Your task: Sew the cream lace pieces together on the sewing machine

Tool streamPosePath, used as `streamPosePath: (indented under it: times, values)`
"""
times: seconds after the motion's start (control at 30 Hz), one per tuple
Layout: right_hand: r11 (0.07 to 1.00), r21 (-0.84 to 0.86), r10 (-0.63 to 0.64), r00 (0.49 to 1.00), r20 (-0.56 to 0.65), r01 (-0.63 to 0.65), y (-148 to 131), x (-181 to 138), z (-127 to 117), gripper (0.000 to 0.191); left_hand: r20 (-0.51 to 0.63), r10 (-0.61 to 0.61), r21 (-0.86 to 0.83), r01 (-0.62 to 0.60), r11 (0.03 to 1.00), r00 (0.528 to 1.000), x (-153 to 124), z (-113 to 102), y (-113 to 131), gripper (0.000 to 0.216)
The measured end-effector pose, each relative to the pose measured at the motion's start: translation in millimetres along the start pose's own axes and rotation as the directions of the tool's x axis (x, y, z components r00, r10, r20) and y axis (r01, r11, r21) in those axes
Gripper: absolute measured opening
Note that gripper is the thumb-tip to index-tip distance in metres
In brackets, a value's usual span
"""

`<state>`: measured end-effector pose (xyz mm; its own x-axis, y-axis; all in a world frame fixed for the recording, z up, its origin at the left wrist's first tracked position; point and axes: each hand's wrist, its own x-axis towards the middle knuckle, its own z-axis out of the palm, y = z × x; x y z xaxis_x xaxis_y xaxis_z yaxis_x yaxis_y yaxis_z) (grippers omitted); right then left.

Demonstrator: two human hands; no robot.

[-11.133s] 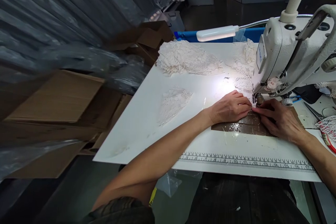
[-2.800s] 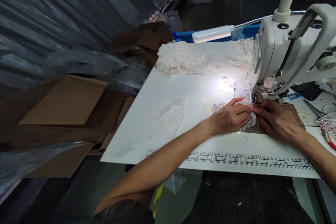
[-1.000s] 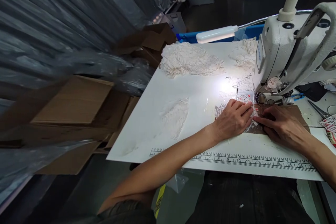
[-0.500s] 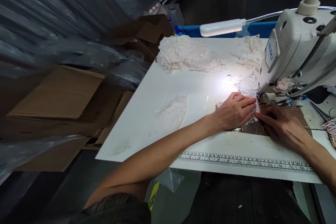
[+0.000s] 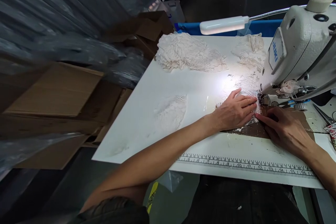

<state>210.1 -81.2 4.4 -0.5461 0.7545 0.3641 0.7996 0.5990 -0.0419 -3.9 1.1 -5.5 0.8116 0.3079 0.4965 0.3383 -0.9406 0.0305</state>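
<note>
My left hand (image 5: 235,110) lies flat on a white lace piece (image 5: 252,120), its fingers stretched toward the presser foot (image 5: 260,98) of the sewing machine (image 5: 294,49). At the near edge of that lace, my right hand (image 5: 285,129) is closed, with index fingertip and thumb at the fabric. Its other fingers are curled and partly hidden. Under both hands is a brown machine bed plate (image 5: 296,117). More lace (image 5: 246,81) spreads behind my left hand in the lamp's glare.
A large lace heap (image 5: 186,52) lies at the back of the white table (image 5: 147,112), a smaller lace piece (image 5: 172,113) at its left. A lamp (image 5: 223,25) hangs above. Scissors (image 5: 322,113) lie right; a printed ruler (image 5: 244,164) runs along the front. Cardboard boxes (image 5: 55,91) stand left.
The view has shifted slightly, so the machine appears a little farther right. My left index finger or thumb has lifted a little apart from the others. Both hands stay at the lace.
</note>
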Motion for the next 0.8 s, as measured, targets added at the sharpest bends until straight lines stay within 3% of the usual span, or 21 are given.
streamPosePath:
  times: [0.43,0.8]
  values:
    - [1.0,0.023,-0.004,0.997,-0.076,0.005,-1.4,0.2,0.5,0.028,0.098,0.017,-0.081,-0.009,0.997,0.995,1.7,-4.7,-7.3,0.034]
    - [0.998,0.057,0.026,0.999,-0.048,-0.024,-3.1,1.2,-1.6,0.031,0.133,0.075,-0.103,-0.061,0.993,0.988,3.7,-6.5,-12.5,0.033]
